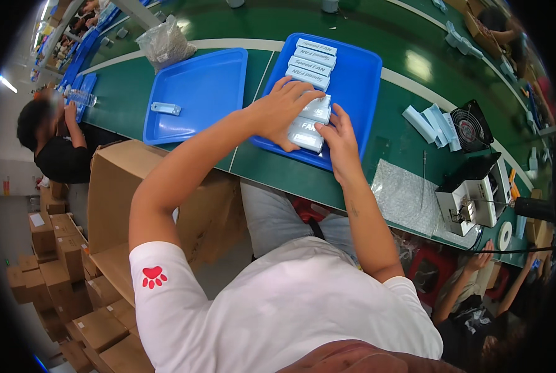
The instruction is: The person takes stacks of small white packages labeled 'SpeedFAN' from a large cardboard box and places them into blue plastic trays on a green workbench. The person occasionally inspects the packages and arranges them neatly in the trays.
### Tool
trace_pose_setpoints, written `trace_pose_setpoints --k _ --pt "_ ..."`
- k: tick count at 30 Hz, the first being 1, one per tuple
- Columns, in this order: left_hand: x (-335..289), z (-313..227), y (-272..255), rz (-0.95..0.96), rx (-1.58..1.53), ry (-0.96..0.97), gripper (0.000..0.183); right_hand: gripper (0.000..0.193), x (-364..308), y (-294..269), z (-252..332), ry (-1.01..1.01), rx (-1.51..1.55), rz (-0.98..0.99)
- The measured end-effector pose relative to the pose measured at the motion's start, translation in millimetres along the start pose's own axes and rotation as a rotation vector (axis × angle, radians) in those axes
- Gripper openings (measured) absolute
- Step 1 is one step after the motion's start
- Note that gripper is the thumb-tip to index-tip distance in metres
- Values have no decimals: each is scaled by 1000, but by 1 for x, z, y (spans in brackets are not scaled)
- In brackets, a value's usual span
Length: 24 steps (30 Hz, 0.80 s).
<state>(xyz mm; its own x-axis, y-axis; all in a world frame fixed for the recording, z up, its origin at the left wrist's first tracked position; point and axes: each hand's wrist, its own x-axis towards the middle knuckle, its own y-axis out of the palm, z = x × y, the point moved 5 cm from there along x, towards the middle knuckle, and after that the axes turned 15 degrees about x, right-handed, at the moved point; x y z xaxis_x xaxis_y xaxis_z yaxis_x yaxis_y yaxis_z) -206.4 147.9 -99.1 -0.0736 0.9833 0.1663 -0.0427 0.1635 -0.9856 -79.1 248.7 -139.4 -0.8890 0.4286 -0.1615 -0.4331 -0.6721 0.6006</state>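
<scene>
A row of light-blue printed casings (312, 64) lies in a blue tray (357, 74) on the green bench in front of me. My left hand (282, 110) reaches over the tray from the left, its fingers bent over the nearer casings (306, 138) and its thumb along their near left side. From the right, my right hand (341, 138) grips the same nearer casings, thumb on top and fingers at their right side. The two hands partly cover the middle of the row. One single casing (166, 109) sits in a second blue tray (197, 87) to the left.
Behind the left tray stands a clear bag (165, 43) of small parts. To the right are folded light-blue pieces (432, 125), a black fan (471, 126), bubble wrap (405, 189) and a white-and-black device (474, 196). An open cardboard box (119, 205) is beside my left arm. People work nearby.
</scene>
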Motion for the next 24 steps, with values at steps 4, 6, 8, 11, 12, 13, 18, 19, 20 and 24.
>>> trace_pose_setpoints --k 4,6,8,11,12,13,18,19,20,24 --pt "19 14 7 113 -32 43 117 87 17 -10 -15 -119 -284 6" --pt "14 21 12 151 -42 68 115 89 11 -7 -8 -218 -675 -65" --pt "9 32 12 156 -53 27 113 88 22 -5 -6 -216 -495 -123" --pt "0 35 10 69 -50 29 110 85 43 -7 -15 -213 -335 -249" --pt "-4 38 11 58 -35 31 110 85 51 -5 -22 -214 -305 -244" --pt "-2 39 10 36 -21 43 109 85 58 -4 -25 -225 -281 -248" --pt "-13 40 23 163 48 10 111 82 69 11 -36 -248 -415 -209" --pt "-11 36 26 162 85 19 112 83 69 12 -40 -253 -400 -197" --pt "-10 33 29 162 121 27 114 84 69 13 -43 -257 -386 -184" --pt "-9 29 34 77 158 52 121 84 72 14 -46 -377 -485 -134"
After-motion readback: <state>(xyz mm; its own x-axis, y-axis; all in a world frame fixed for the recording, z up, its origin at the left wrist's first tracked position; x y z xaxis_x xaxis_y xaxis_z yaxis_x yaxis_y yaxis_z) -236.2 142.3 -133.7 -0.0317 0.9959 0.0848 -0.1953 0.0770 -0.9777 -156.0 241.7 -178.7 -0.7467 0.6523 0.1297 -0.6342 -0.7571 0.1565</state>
